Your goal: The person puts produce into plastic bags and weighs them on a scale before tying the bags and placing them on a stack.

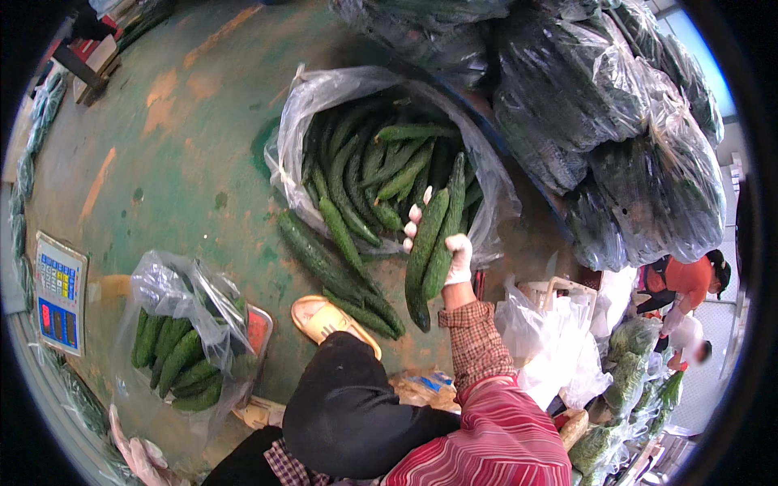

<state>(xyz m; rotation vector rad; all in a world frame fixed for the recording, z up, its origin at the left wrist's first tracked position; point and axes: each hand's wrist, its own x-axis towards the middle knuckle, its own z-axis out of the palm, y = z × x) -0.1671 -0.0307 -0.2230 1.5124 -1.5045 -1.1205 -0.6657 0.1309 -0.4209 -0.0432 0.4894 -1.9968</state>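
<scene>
1. The stained green floor (203, 178) spreads widest to the left of the large bag; on the right, that room narrows to a strip beside the stack.
2. The stack of dark-filled plastic bags (600, 105) rises along the right and runs out of view at the top. Its contents are hard to make out through the wrinkled plastic.
3. The person's bent knee (340, 397), in black trousers, covers part of the near floor; a yellow slipper (312, 316) shows beyond it.
4. The large clear bag (332, 85) stands wide open, its rim rolled out, with many cucumbers inside; the lower ones are hidden under those on top.
5. The smaller clear bag (150, 279), at the lower left, holds a pile of shorter cucumbers (182, 356), partly veiled by its plastic. A panel with buttons and a display (61, 292) stands just beside it.
6. Loose cucumbers (320, 255) lie between the large bag and the slipper, some overlapping.
7. The two cucumbers (427, 259) in the right hand are side by side, over the large bag's near rim.
8. The right hand (459, 254), pale and apparently gloved, is wrapped around both; the cucumbers hide its palm. The left hand is out of sight, so I cannot tell its state.
</scene>
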